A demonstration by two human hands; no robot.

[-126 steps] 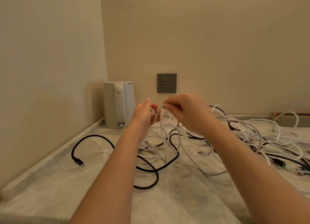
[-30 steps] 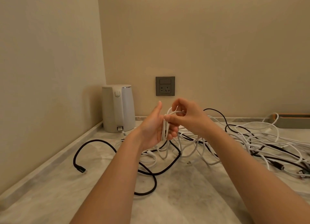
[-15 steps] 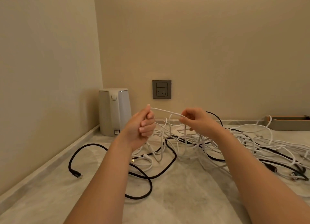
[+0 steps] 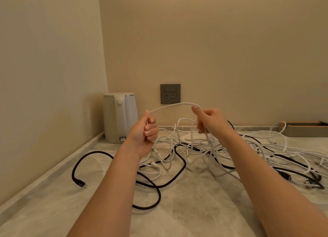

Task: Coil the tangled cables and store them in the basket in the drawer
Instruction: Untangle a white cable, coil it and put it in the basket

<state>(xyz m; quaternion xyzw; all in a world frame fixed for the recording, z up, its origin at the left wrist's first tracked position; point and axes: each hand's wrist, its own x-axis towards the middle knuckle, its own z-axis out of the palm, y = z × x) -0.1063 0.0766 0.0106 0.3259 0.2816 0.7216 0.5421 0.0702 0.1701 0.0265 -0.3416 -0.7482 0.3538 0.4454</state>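
Over the marble counter [image 4: 195, 210], left hand [image 4: 145, 130] and right hand [image 4: 209, 120] (fingers [image 4: 150, 128] clamped on white cable [image 4: 174, 104]) have spread wider.

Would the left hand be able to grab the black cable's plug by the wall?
Probably yes: the plug lies bare on the counter, nothing over it, but the left hand grips the white cable and must let go first.

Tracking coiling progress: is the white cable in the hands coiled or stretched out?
Stretched out: one strand of the white cable arcs between the left hand and right hand; the rest hangs tangled.
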